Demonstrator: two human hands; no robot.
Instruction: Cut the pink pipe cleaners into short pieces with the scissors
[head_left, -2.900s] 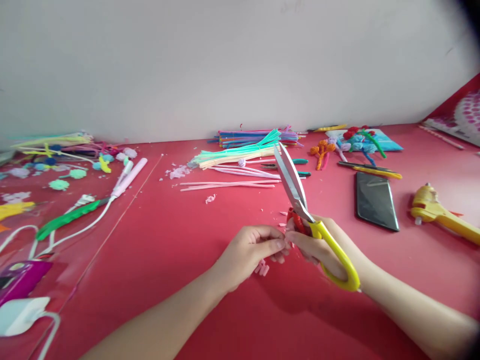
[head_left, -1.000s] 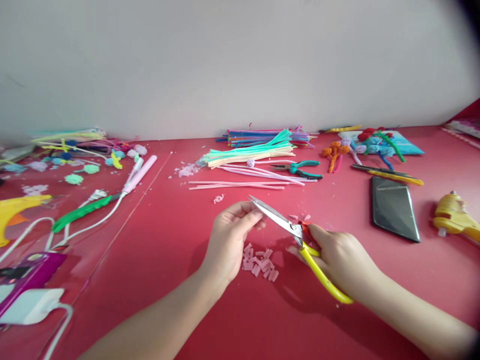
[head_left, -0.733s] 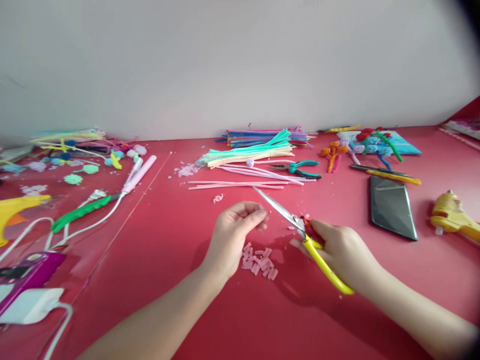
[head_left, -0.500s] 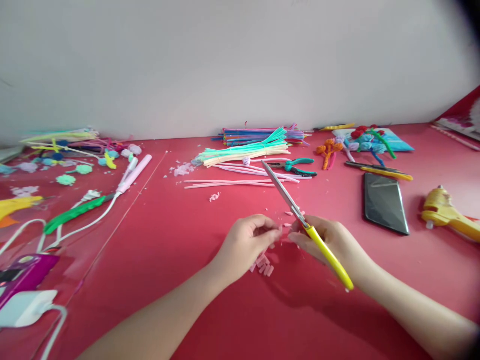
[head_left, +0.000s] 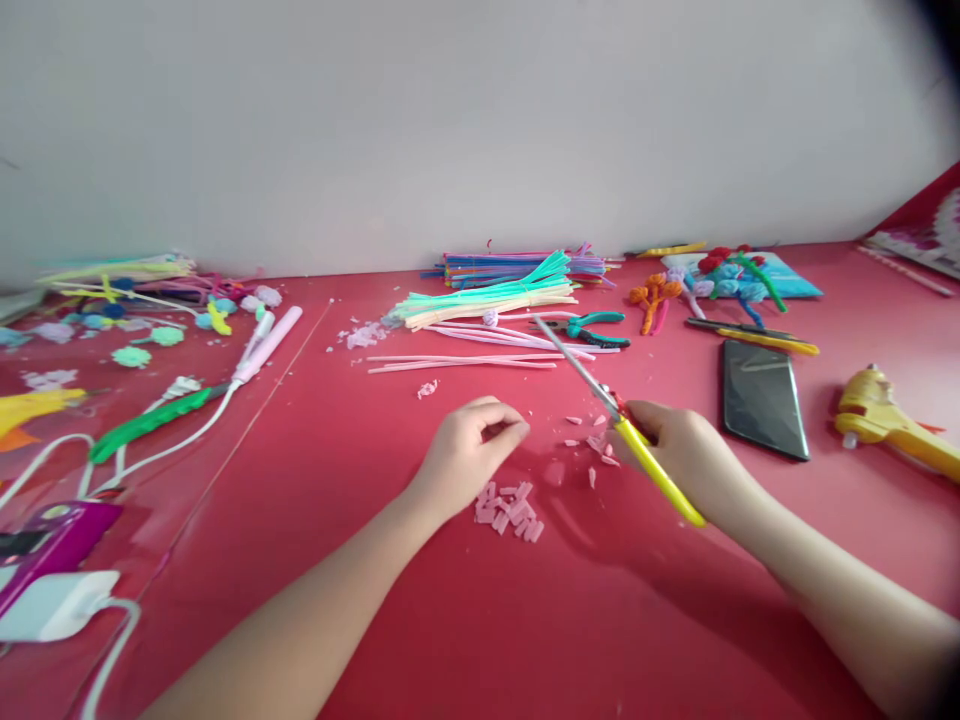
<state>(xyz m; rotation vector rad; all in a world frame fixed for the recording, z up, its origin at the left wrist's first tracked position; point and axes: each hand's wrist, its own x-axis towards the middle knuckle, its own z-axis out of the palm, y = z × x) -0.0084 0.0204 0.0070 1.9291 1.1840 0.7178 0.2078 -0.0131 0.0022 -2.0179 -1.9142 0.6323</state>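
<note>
My right hand grips yellow-handled scissors, blades closed and pointing up-left over the red table. My left hand hovers just left of them with fingers curled together; whether it pinches a small piece I cannot tell. Below and between the hands lies a small pile of short pink cut pieces. A few loose pink scraps lie under the scissors.
Long pink sticks and a bundle of mint and cream sticks lie behind. Teal pliers, a phone and a yellow glue gun sit to the right. Cables, a green stem and craft bits crowd the left.
The scissors swung from upright to low and slanted. Both hands moved apart, uncovering the pile of pink pieces. My left hand drew back to the left with fingers curled.
</note>
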